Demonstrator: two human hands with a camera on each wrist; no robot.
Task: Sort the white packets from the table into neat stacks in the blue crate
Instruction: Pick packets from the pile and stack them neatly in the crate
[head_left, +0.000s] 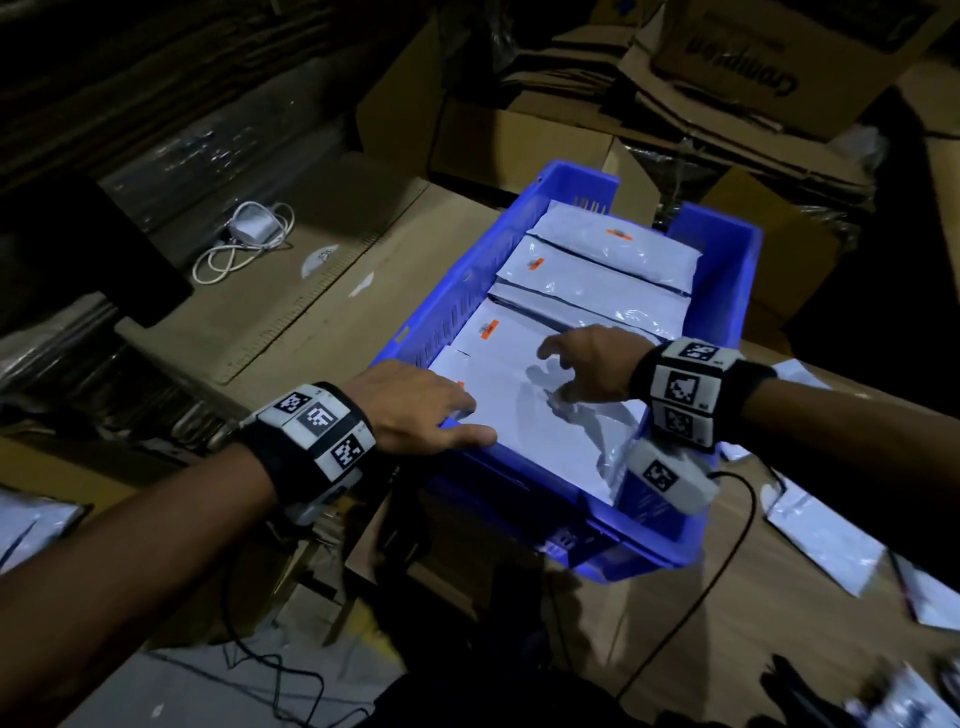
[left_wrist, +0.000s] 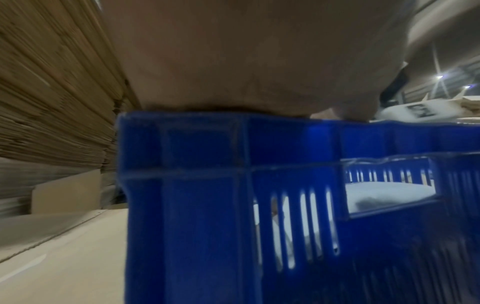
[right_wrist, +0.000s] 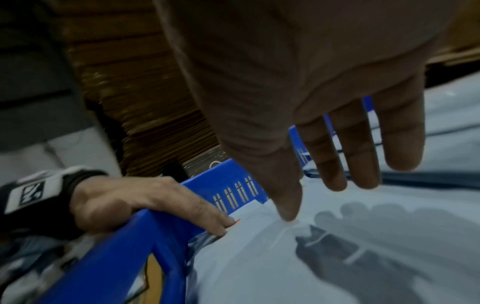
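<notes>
White packets (head_left: 597, 270) lie in flat rows in the blue crate (head_left: 727, 270) on the bench; left hand (head_left: 415, 405) rests uncurled on the rim, steadying it, right hand (head_left: 592, 364) spread open, fingertip pressing the top packet (head_left: 519, 415) flat.

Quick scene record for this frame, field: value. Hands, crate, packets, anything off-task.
left hand: rests on near-left corner of the blue crate, fingers over the rim, straight fingertips touching the nearest packet
right hand: open, fingers spread, thumb tip on the nearest packet
crate contents: white packets in a row, orange labels showing
loose packets: on the table, right of the crate
off-task: white cable on the table at left; cardboard boxes behind
</notes>
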